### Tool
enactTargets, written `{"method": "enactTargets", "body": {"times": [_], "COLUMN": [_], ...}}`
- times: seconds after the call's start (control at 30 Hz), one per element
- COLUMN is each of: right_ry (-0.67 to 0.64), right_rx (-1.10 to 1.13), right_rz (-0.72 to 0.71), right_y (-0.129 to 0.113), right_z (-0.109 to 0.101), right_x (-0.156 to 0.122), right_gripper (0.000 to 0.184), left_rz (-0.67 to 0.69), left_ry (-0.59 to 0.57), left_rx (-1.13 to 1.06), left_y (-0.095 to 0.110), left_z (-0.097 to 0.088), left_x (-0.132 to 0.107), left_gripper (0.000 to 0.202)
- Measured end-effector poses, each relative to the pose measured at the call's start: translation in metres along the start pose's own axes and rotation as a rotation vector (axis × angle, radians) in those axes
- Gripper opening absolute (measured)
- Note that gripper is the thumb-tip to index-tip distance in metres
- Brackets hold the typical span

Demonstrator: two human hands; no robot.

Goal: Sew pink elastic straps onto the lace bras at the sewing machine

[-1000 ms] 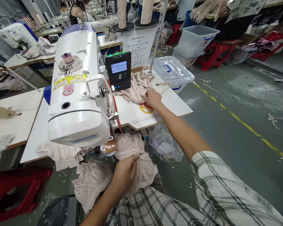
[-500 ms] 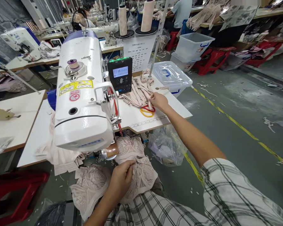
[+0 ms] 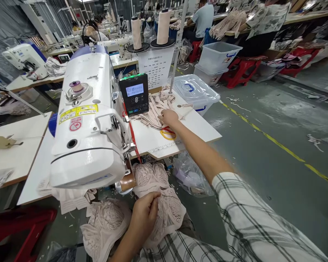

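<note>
My left hand [image 3: 144, 214] is closed, thumb and fingers pinching the middle of a pale pink lace bra [image 3: 171, 207] that hangs in front of my lap. Another lace bra [image 3: 108, 222] lies to the left, beside my left forearm. My right hand [image 3: 169, 118] reaches over the white table and has its fingers closed at a heap of pale pink straps [image 3: 153, 109], apparently gripping a strap; its fingertips are partly hidden. Just below that hand are scissors with red and yellow handles [image 3: 168, 134]. The white sewing machine [image 3: 87, 120] stands to the left of both hands.
A control panel [image 3: 133, 94] and thread cones [image 3: 163, 27] stand behind the straps. A ruler strip [image 3: 164, 147] runs along the table's front edge. On the floor to the right are a lidded clear box [image 3: 194, 91] and a plastic bag [image 3: 191, 178]. A co-worker [image 3: 203, 18] sits farther back.
My right hand has moved left, deeper into the heap of straps. The left hand keeps hold of the bra. The whole view has shifted slightly.
</note>
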State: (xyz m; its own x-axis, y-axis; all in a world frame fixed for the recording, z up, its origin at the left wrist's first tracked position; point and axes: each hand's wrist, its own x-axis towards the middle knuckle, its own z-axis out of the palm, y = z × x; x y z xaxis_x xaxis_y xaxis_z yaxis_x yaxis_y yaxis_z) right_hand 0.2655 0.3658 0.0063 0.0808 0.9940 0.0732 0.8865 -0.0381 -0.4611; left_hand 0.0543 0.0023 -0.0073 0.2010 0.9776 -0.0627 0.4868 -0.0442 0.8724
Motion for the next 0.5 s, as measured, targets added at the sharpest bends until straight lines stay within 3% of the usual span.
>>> {"method": "enactTargets", "body": {"times": [0.13, 0.23, 0.3, 0.37, 0.43, 0.5], "right_ry": [-0.019, -0.041, -0.121, -0.302, -0.528, -0.676], "right_rx": [0.123, 0.258, 0.507, 1.004, 1.272, 1.306], "right_rz": [0.046, 0.002, -0.022, 0.017, 0.049, 0.03], "right_y": [-0.015, -0.018, -0.021, -0.027, -0.035, -0.048], "right_z": [-0.001, -0.01, -0.017, -0.023, -0.027, -0.025], "right_x": [0.011, -0.009, -0.04, -0.085, -0.139, -0.189], "right_gripper": [0.013, 0.019, 0.021, 0.021, 0.026, 0.032], "left_rz": [0.003, 0.114, 0.235, 0.305, 0.27, 0.155], "left_ry": [0.041, 0.067, 0.096, 0.155, 0.238, 0.301], "left_rx": [0.033, 0.113, 0.221, 0.364, 0.514, 0.647], "left_y": [0.008, 0.009, 0.009, 0.009, 0.012, 0.015], "left_z": [-0.005, -0.014, -0.024, -0.039, -0.055, -0.068], "left_x": [0.002, 0.003, 0.002, -0.001, -0.005, -0.011], "left_gripper": [0.028, 0.031, 0.034, 0.039, 0.041, 0.041]}}
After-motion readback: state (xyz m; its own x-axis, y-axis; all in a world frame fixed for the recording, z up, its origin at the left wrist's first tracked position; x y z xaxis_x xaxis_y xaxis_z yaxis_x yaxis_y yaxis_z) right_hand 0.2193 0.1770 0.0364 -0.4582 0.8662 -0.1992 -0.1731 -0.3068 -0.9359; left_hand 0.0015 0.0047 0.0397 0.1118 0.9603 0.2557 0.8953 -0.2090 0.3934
